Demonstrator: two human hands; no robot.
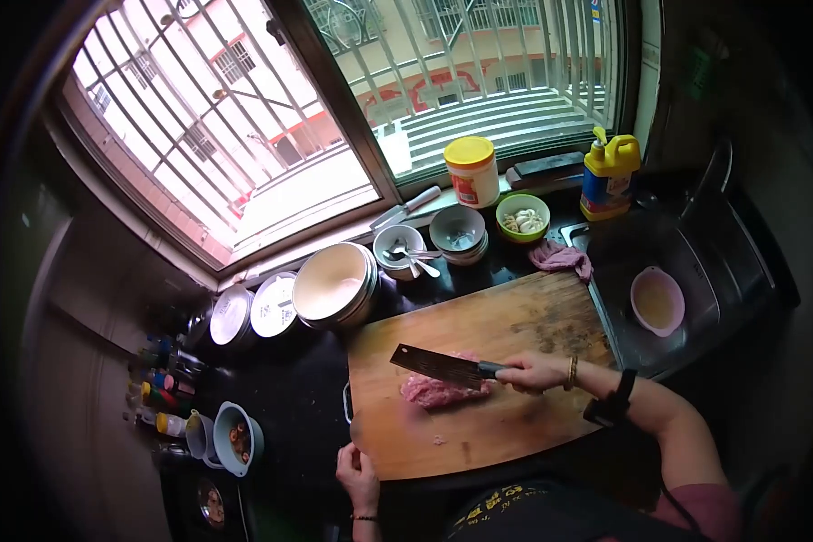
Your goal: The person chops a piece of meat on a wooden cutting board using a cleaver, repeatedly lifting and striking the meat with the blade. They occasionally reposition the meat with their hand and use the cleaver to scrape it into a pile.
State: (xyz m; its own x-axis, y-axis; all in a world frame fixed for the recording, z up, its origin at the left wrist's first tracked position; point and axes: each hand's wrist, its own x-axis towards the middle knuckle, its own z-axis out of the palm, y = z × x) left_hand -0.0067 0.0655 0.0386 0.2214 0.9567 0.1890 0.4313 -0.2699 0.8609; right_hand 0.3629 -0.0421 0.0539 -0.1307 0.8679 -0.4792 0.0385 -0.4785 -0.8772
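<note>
My right hand point(535, 371) is closed round the dark handle of a cleaver point(438, 366). The cleaver's broad blade lies over a mound of minced pink meat point(434, 392), hiding part of it. Under the meat is a large wooden cutting board point(524, 443), darkly stained towards its far right corner. A few small bits of meat point(439, 440) are stuck to the board nearer to me. At the board's near left corner, my left hand point(359, 477) grips the edge between thumb and fingers.
Behind the board stand stacked bowls point(334, 282), a bowl with spoons point(399, 247), a green bowl of garlic point(522, 219), a yellow-lidded tub point(471, 172) and a yellow jug point(610, 176). The sink point(696, 262) with a pink bowl point(657, 302) is right. A blue bowl point(237, 440) stands left.
</note>
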